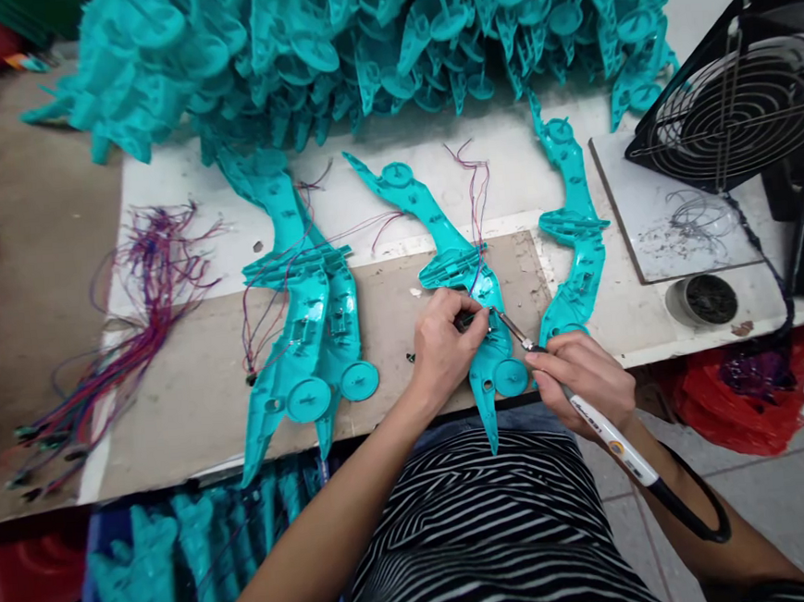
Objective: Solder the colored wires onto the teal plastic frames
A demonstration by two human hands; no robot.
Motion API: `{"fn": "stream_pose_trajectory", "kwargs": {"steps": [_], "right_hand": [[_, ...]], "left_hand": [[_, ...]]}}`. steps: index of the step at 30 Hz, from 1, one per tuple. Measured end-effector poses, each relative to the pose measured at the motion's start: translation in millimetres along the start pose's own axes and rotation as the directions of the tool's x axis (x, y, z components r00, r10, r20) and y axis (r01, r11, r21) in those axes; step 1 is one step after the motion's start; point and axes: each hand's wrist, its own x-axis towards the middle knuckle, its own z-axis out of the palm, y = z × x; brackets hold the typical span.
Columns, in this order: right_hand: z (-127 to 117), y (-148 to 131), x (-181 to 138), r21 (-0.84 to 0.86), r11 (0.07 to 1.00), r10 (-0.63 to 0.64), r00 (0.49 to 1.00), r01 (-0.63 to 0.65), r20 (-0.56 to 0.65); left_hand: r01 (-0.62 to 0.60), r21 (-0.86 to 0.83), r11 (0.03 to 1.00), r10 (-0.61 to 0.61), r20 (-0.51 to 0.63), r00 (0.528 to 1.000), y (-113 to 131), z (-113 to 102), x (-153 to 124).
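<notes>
My right hand (586, 381) grips a soldering iron (611, 438) with a white handle like a pen. Its metal tip points up and left, close to the fingertips of my left hand (445, 342). Those fingers are closed in a pinch on a small dark part, mostly hidden by them, over a teal plastic shell (434, 220). Thin red and blue wires (481, 193) run from near the pinch up across the shell. Whether the iron's tip touches the part I cannot tell. The shell's pointed lower end sticks out over the table's front edge.
Teal shells (305, 309) with wires lie at left, and another shell (570, 181) at right. A wire bundle (157, 292) is farther left. Behind rises a large teal heap (368, 44). At right stand a black fan (735, 108), a board (654, 235) and a small round tin (681, 307).
</notes>
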Motion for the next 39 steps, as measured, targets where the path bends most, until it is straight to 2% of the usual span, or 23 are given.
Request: {"fn": "stream_pose_trajectory", "kwargs": {"steps": [17,31,35,39], "right_hand": [[-1.9,1.8,-0.3,-0.040,0.999,-0.020,1.000,0.020,-0.012],[-2.2,4.4,0.1,-0.001,1.000,0.023,0.995,-0.023,-0.101],[-7.7,13.6,5.1,-0.033,0.996,0.076,0.984,-0.082,-0.161],[-8.7,35.7,8.8,-0.048,0.981,0.173,0.956,-0.189,-0.236]], "left_hand": [[-0.040,0.018,0.999,0.040,-0.038,0.998,-3.4,3.2,-0.7],[-0.030,0.030,0.999,0.031,-0.035,0.999,-2.3,3.8,-1.7],[-0.027,0.036,0.999,0.027,-0.018,0.999,-2.6,3.5,-1.6],[0.014,0.099,0.995,-0.013,-0.009,1.000,2.6,3.1,-1.9]]}}
